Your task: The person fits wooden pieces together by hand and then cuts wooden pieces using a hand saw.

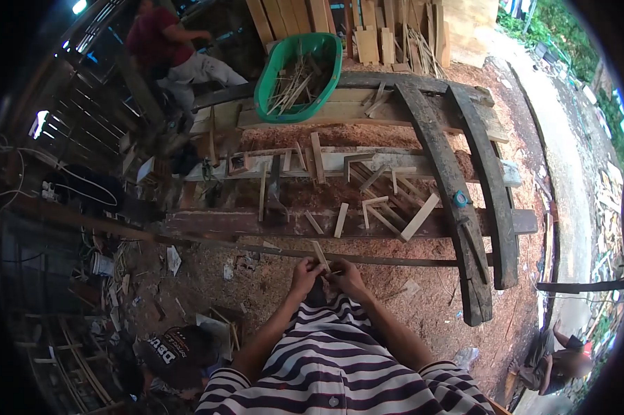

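Close in front of my striped shirt, my left hand [304, 276] and my right hand [347, 279] come together around a thin wooden strip [319, 253]. The strip points up and away from me, its lower end among my fingers. Both hands are closed on it; any smaller piece between the fingertips is too small to make out. Just beyond lies a long dark beam [298, 223]. Short wooden pieces rest on and behind it, among them a pale block [341, 220], a wider board [420, 217] and an L-shaped joined piece [367, 210].
A green tub [263, 93] of wood scraps stands at the back. Two dark planks [433, 159] cross the beams on the right, with a blue tape roll [460, 199] on one. Other people are at back left, lower left and lower right. Sawdust covers the ground [409, 277].
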A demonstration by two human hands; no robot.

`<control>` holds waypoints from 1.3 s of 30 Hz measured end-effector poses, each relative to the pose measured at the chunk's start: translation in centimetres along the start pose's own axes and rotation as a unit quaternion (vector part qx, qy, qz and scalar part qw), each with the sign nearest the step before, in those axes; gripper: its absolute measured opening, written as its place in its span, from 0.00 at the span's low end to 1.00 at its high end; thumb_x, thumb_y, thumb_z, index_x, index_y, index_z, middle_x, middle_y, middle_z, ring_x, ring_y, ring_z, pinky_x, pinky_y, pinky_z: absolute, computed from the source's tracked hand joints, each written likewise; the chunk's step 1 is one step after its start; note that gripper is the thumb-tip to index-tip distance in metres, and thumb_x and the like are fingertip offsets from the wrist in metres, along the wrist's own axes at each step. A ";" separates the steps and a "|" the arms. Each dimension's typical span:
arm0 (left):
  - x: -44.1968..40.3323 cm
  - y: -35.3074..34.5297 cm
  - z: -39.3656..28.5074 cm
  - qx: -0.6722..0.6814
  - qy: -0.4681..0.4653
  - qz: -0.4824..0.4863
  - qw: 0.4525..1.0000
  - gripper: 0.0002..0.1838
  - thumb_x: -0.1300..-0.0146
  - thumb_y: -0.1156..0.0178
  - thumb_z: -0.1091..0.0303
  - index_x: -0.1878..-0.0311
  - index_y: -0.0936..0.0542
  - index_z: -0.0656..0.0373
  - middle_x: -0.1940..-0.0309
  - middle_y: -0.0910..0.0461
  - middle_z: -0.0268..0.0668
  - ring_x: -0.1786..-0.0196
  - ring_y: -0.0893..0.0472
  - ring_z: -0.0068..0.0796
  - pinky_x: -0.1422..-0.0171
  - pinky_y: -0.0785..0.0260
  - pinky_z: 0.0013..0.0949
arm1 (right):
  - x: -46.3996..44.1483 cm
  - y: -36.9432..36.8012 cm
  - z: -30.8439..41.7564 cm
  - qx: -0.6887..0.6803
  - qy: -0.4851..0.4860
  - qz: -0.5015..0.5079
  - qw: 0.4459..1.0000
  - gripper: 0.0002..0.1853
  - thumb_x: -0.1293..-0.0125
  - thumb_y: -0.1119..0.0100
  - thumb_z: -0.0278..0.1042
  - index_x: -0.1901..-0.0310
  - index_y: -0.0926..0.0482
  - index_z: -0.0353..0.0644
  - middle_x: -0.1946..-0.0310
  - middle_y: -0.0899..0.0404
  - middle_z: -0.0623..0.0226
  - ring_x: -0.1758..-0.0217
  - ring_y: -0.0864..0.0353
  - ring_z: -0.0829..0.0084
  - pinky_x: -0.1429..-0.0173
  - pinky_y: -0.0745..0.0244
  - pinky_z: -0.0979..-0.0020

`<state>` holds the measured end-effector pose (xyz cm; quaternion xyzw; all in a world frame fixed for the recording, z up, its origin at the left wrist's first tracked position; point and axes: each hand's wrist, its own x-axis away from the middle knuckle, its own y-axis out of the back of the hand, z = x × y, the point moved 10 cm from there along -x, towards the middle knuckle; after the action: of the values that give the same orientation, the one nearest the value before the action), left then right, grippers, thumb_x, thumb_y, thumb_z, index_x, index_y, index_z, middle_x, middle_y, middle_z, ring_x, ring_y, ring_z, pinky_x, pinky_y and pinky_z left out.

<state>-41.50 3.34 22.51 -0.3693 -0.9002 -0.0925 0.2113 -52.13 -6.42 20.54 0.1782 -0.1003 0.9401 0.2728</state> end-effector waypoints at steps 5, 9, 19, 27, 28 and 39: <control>-0.2 0.0 -0.5 -0.029 0.002 0.046 0.999 0.15 0.35 0.36 0.70 0.49 0.25 0.66 0.59 0.17 0.38 0.57 0.18 0.26 0.50 0.26 0.29 | 0.2 -0.2 1.1 -0.066 -0.036 0.003 0.997 0.21 0.43 0.28 0.27 0.49 0.23 0.32 0.59 0.16 0.57 0.60 0.16 0.71 0.58 0.21 0.70; -1.1 1.0 -0.5 -0.033 0.020 0.039 0.999 0.15 0.35 0.35 0.70 0.49 0.25 0.64 0.61 0.17 0.37 0.60 0.18 0.24 0.57 0.28 0.27 | -1.4 -1.2 2.1 -0.039 0.007 0.001 0.999 0.18 0.40 0.32 0.25 0.49 0.23 0.31 0.60 0.16 0.57 0.60 0.16 0.71 0.57 0.21 0.71; -6.3 12.5 1.4 0.033 0.025 -0.017 0.999 0.16 0.36 0.36 0.72 0.47 0.26 0.64 0.60 0.17 0.38 0.61 0.17 0.26 0.59 0.25 0.29 | -9.3 -11.7 1.8 -0.011 -0.037 0.064 0.997 0.19 0.32 0.40 0.29 0.41 0.27 0.34 0.55 0.20 0.60 0.54 0.17 0.70 0.53 0.20 0.69; -16.6 31.0 1.3 -0.030 0.072 -0.036 0.996 0.16 0.33 0.38 0.69 0.46 0.26 0.65 0.57 0.17 0.42 0.56 0.17 0.30 0.53 0.24 0.35 | -25.5 -28.3 0.0 0.110 -0.079 0.130 0.982 0.18 0.30 0.45 0.30 0.41 0.26 0.34 0.57 0.17 0.60 0.55 0.16 0.69 0.54 0.19 0.66; -18.2 33.0 3.0 -0.021 0.078 -0.032 0.996 0.16 0.33 0.38 0.69 0.46 0.26 0.65 0.57 0.17 0.42 0.56 0.17 0.30 0.53 0.24 0.35 | -27.4 -30.0 -1.4 0.117 -0.088 0.128 0.981 0.18 0.30 0.45 0.30 0.41 0.26 0.34 0.57 0.17 0.60 0.55 0.16 0.69 0.54 0.19 0.66; -24.4 43.7 12.0 -0.130 0.062 -0.037 0.989 0.16 0.37 0.35 0.66 0.50 0.24 0.64 0.59 0.17 0.43 0.56 0.17 0.36 0.52 0.25 0.39 | -33.8 -39.6 -10.0 0.069 -0.161 0.035 0.984 0.16 0.34 0.46 0.26 0.46 0.21 0.37 0.60 0.15 0.56 0.60 0.15 0.64 0.59 0.22 0.63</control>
<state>1.11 23.00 1.33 -0.3537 -0.8786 -0.2393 0.2136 -6.61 13.23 1.89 0.3421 -0.0842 0.9128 0.2066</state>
